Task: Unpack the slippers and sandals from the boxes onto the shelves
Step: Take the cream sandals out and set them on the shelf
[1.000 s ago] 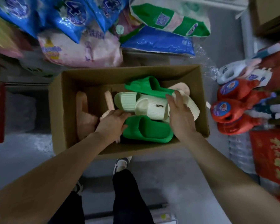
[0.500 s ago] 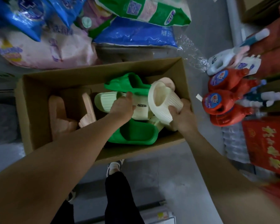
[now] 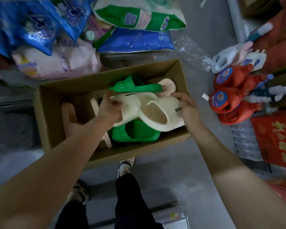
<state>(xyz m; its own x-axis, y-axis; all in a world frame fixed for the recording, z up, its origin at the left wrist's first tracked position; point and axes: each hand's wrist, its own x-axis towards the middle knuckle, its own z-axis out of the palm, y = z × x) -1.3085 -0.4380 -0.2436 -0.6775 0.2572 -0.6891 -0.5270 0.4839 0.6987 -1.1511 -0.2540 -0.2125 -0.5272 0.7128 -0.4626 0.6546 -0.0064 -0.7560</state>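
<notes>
An open cardboard box [image 3: 45, 113] stands on the grey floor with slippers inside. My left hand [image 3: 110, 108] grips a ribbed cream slipper [image 3: 130, 103] by its strap, above the box's middle. My right hand [image 3: 186, 106] holds a second cream slipper [image 3: 158, 114] at its right side, near a small black label. One green slipper [image 3: 135, 85] lies at the back of the box, another green slipper [image 3: 135, 133] at the front under the cream pair. Pink slippers [image 3: 68, 116] stand on edge in the left half. A further pale slipper [image 3: 168, 85] shows at the back right.
Bags of detergent powder [image 3: 139, 19] are piled behind the box. Red and white detergent bottles [image 3: 228, 103] lie on the floor to the right, next to a red carton [image 3: 274, 138]. Crumpled clear plastic [image 3: 191, 52] lies at the back right. My feet [image 3: 125, 166] stand right before the box.
My left hand went from resting on the lying cream slipper to gripping it and raising it. My right hand shifted its cream slipper from upright to lying tilted against the other one.
</notes>
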